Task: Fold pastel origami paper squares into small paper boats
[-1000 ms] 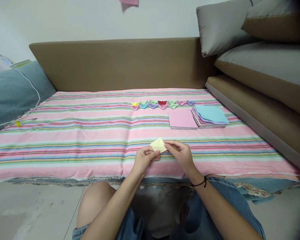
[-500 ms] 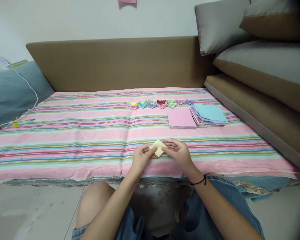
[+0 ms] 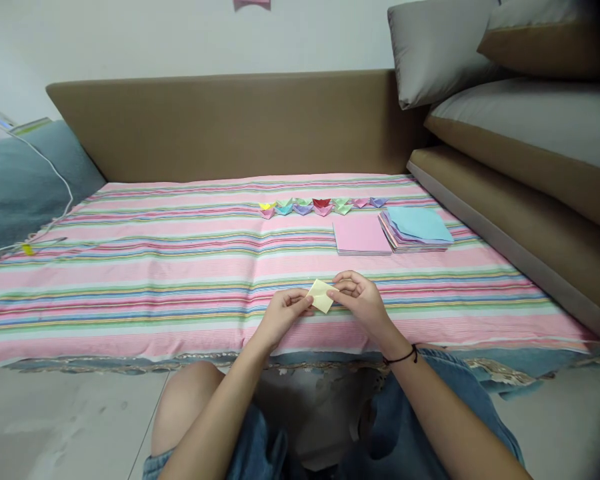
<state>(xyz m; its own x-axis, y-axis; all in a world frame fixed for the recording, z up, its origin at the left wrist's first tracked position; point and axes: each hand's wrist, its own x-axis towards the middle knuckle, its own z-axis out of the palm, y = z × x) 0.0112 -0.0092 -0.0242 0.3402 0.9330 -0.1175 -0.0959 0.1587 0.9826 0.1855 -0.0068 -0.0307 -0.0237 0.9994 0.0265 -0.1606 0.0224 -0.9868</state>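
left hand (image 3: 280, 313): fingers closed, pinching the left corner of a small pale yellow folded paper square (image 3: 321, 295).
right hand (image 3: 359, 300): fingers curled shut on the paper's right edge.
paper: held between both hands, just above the near edge of the pink striped cloth (image 3: 180, 267).
beyond: a flat pink paper stack (image 3: 361, 235) beside a mixed-colour paper stack topped with blue (image 3: 417, 228); behind them, a row of small folded paper boats (image 3: 325, 207).

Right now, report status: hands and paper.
Left hand and right hand both pinch the yellow folded paper above the striped cloth. Nothing between them.
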